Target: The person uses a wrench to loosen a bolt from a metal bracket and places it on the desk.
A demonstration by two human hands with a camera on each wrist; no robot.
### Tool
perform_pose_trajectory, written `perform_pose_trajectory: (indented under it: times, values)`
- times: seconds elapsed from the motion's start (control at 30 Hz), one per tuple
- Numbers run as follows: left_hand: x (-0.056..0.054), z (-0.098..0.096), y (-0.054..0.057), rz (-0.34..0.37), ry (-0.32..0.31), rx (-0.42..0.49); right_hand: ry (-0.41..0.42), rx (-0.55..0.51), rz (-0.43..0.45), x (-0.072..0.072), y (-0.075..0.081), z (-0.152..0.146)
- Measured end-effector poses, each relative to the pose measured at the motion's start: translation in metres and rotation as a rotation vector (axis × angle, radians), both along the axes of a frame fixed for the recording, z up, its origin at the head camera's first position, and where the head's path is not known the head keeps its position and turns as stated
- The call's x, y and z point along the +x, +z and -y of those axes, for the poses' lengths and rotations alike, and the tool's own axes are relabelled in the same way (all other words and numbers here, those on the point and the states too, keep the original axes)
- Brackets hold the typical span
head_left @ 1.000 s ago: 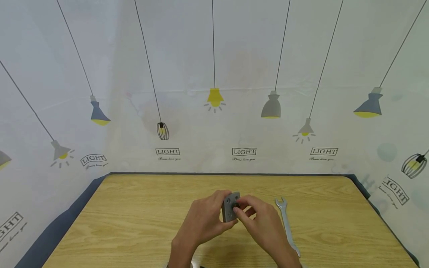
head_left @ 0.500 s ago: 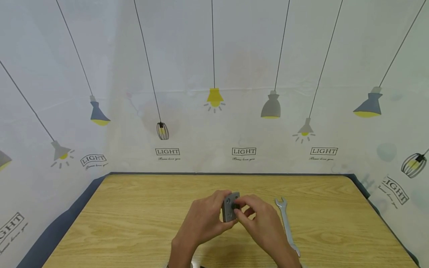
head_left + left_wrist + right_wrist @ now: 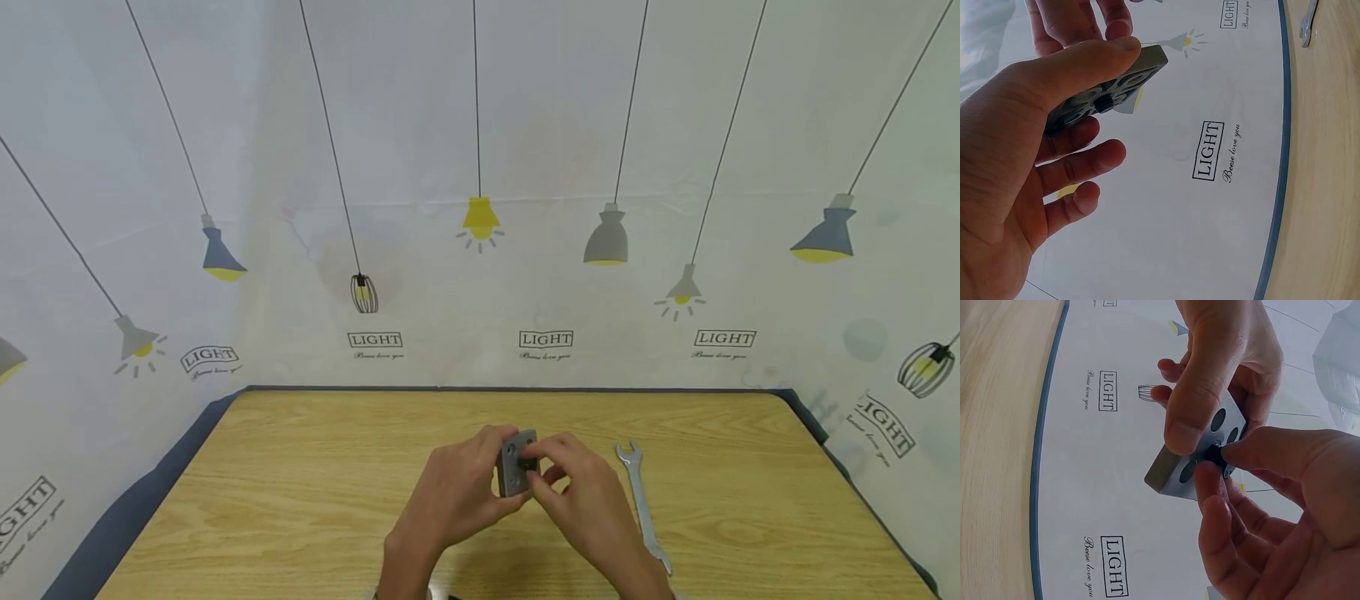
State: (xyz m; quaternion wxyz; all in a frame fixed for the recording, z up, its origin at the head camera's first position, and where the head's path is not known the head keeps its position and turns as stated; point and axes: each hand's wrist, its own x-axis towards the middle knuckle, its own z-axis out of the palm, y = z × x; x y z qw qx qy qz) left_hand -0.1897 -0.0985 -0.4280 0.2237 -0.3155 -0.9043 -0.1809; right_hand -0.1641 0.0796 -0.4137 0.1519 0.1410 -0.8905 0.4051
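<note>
A grey metal block (image 3: 510,473) with several round holes is held up over the table, tilted on edge. My left hand (image 3: 456,487) grips it by its edges, thumb on the near side, as the left wrist view also shows. At the block's middle sits a black bolt (image 3: 1215,454), which my right hand (image 3: 588,500) pinches between thumb and fingertips. In the left wrist view, a dark stub (image 3: 1105,103) stands out from the block's other face, amid recessed shapes. The fingers partly hide the bolt, so its full shape cannot be told.
An open-ended wrench (image 3: 642,508) lies on the wooden table (image 3: 300,483), right of my right hand. A white sheet (image 3: 420,167) printed with lamps rises behind and at both sides. A small dark item, mostly cut off, shows at the bottom edge between the forearms.
My right thumb and fingertips have shifted slightly around the bolt, and more of its dark surface shows. The left hand and block have stayed in place; the wrench has not moved.
</note>
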Motion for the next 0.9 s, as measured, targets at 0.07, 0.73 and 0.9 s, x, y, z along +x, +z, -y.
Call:
perform_pose_trajectory:
  times: [0.07,0.73,0.9]
  values:
    - [-0.0001,-0.0001,0.0001,0.002,-0.002,0.001,0.003,-0.001,-0.005,0.0002,-0.0002,0.0002]
    - [-0.0004,0.0012,-0.0002,-0.006,-0.005,0.009,0.009,0.016,-0.014,-0.0002,0.0007,0.0019]
    - [-0.0006,0.0016,0.0003,-0.002,-0.004,0.009,0.022,0.004,-0.004,0.0003,0.0023,0.0013]
